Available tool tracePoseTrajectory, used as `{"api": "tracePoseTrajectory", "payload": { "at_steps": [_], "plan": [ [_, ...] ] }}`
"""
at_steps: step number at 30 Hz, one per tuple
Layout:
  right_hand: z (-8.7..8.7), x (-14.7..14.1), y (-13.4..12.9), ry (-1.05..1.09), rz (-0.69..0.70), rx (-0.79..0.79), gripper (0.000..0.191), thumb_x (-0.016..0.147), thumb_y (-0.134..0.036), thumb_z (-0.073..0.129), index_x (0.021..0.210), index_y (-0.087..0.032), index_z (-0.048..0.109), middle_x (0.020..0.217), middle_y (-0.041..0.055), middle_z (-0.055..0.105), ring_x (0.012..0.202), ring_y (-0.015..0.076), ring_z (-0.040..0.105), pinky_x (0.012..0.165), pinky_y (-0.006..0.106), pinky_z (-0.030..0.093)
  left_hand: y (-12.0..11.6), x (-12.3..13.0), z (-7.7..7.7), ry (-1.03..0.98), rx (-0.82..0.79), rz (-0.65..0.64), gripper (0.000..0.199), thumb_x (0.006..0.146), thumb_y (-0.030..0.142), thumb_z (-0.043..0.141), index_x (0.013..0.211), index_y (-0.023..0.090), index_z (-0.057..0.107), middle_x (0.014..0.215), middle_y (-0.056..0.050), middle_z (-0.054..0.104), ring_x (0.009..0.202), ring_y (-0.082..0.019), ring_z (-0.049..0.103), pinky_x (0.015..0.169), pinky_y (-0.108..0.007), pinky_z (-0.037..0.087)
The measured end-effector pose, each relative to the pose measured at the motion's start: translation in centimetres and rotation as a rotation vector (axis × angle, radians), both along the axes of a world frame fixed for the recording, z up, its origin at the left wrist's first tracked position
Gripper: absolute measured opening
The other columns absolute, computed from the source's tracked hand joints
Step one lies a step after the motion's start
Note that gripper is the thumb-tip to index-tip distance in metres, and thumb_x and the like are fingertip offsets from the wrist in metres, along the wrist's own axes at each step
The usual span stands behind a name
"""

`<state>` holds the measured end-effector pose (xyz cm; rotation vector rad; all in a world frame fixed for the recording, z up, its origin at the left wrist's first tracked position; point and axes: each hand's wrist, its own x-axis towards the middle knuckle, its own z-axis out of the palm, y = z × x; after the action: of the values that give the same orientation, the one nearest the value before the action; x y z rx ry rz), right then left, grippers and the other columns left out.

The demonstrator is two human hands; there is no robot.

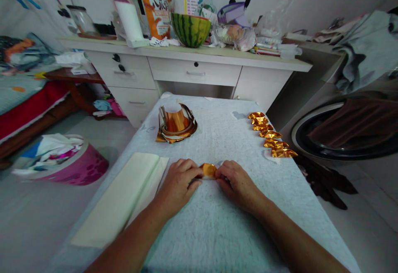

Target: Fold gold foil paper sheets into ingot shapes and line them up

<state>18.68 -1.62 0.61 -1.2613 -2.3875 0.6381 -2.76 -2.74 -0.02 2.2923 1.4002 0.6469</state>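
Observation:
Between my two hands, low over the cloth-covered table, is a small folded piece of gold foil paper [209,170]. My left hand [183,178] pinches its left end with thumb and fingers. At the other end, my right hand [234,180] grips it with bent fingers. Several folded gold foil ingots [267,134] stand in a row along the table's right side. Farther back on the left is a curled stack of gold foil sheets [176,123]. Beside my left forearm lies a folded pale yellow paper stack [121,194], partly covered by the arm.
A white desk [192,70] with drawers stands behind the table [224,111], bearing a cut watermelon [190,28], an orange snack bag [156,6] and clutter. A pink bin [81,165] full of waste is on the left floor. A front-loading washing machine [311,74] borders the right.

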Motion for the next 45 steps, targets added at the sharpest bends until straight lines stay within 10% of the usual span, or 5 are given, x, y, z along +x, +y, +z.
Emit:
{"api": "tracePoseTrajectory", "payload": {
  "at_steps": [16,30,45],
  "plan": [
    [-0.20,-0.14,-0.08,-0.002,0.088,0.068,0.014,0.087,-0.009,0.053,0.084,-0.018,0.064,0.081,0.0036,0.057,0.080,0.0170,0.051,0.072,0.028,0.040,0.06,0.46,-0.43,0.102,0.079,-0.123,0.019,0.092,0.019,0.051,0.096,0.024,0.069,0.082,-0.002,0.060,0.085,-0.019,0.050,0.076,-0.035,0.038],
    [-0.31,0.04,0.21,0.152,-0.007,-0.050,0.014,0.082,-0.006,0.054,0.086,-0.017,0.060,0.084,0.0022,0.057,0.081,0.0153,0.052,0.075,0.028,0.040,0.01,0.23,-0.08,-0.091,-0.071,0.040,0.020,0.083,0.014,0.058,0.102,0.022,0.060,0.084,0.000,0.062,0.083,-0.018,0.054,0.077,-0.032,0.043],
    [-0.32,-0.81,0.19,-0.036,-0.088,-0.016,0.013,0.088,-0.012,0.052,0.089,-0.015,0.065,0.083,0.0039,0.056,0.080,0.0161,0.051,0.075,0.028,0.041,0.22,0.01,-0.08,0.140,-0.050,0.033,0.019,0.093,0.027,0.049,0.086,0.019,0.066,0.083,-0.004,0.063,0.083,-0.019,0.055,0.076,-0.032,0.042]
  ]
}}
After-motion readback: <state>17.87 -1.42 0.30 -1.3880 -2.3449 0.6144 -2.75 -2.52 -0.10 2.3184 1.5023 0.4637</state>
